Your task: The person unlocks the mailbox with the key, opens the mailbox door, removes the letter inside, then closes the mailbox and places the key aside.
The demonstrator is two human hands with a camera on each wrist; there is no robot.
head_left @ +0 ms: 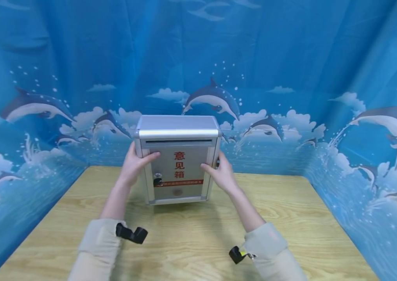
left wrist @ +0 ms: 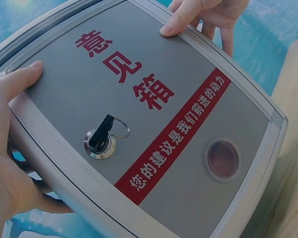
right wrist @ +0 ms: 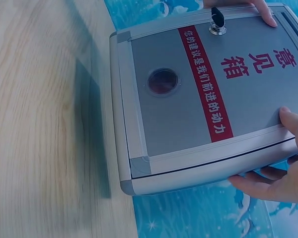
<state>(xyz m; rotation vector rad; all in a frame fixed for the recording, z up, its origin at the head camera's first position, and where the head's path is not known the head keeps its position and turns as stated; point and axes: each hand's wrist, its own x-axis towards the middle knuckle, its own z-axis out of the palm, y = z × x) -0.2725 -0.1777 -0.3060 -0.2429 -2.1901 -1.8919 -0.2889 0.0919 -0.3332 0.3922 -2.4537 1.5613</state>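
Observation:
A silver metal suggestion box (head_left: 195, 166) with red Chinese lettering faces me, a dark slot (head_left: 179, 141) near its top. My left hand (head_left: 131, 168) grips its left side, the thumb lying on the front panel. On the opposite side my right hand (head_left: 224, 175) holds it the same way, fingers around the edge. The box appears raised off the tabletop, a shadow lying below it. In the left wrist view a black key (left wrist: 100, 135) with a ring sits in the round lock. A round window (left wrist: 222, 158) is set lower on the panel. The box's back is hidden.
A wood-grain table (head_left: 181, 242) spreads under the box and forearms. Blue curtains (head_left: 191, 50) printed with dolphins and clouds surround it at the back and both sides. Black camera mounts (head_left: 131, 233) are worn at both sleeve cuffs.

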